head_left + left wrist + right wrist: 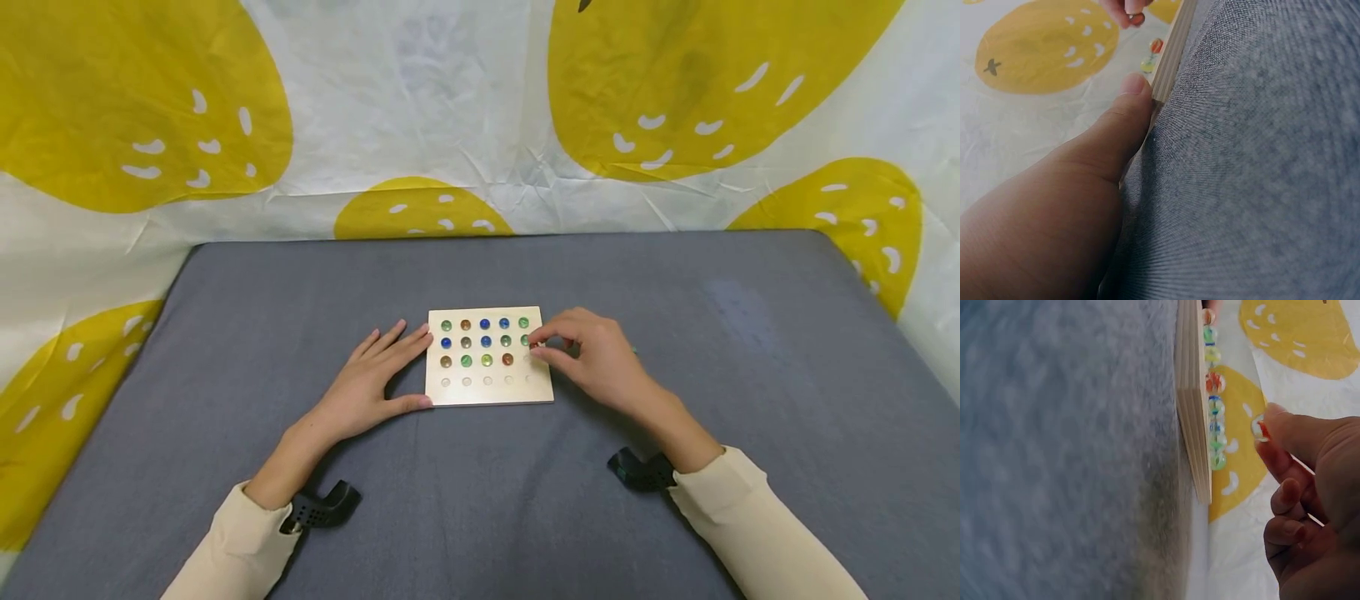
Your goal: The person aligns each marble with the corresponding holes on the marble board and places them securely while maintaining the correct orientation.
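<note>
Marble pinched in our right hand hovers at the wooden board's right edge; our left hand, fingers flat, steadies it. Next likely needs seating the marble in an empty hollow.

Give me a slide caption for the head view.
Left hand steadies a wooden board of coloured marbles while the right hand pinches a marble at its edge.

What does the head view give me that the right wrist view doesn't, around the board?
Head only: the left hand lying flat against the wooden board's left edge, the marble grid from above with its bare near row, and the grey tabletop. Right wrist only: a clear marble with a red streak pinched at the fingertips, apart from the board. Both: the right hand, the board and its seated marbles.
</note>
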